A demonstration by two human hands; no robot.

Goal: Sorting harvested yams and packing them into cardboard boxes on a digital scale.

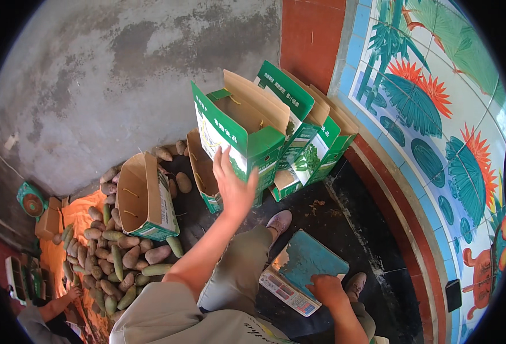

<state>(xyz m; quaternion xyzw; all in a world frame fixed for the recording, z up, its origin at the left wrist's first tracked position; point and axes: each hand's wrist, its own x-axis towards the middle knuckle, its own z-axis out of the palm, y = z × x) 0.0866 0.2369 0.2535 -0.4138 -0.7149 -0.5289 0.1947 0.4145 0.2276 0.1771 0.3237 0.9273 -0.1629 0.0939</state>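
My left hand (233, 186) reaches forward, its fingers spread against the printed front of a green and white carton (256, 143). That carton is open at the top, with brown flaps up and a yellow cord handle inside. Close to my right shoe, my right hand (327, 291) is closed at the edge of a scale (316, 258) with a worn blue platform and a white panel of keys. Its fingertips are partly hidden. Another open carton (194, 163) stands partly behind my left hand, and further green cartons (316, 155) lean together to the right.
On the left, a pile of brown tubers (130, 257) and long green vegetables (117, 262) lies partly on an orange sheet (52, 258). An open carton (138, 192) stands among them. A co-worker's hand (74, 293) shows at lower left. A tiled wall (413, 109) curves along the right.
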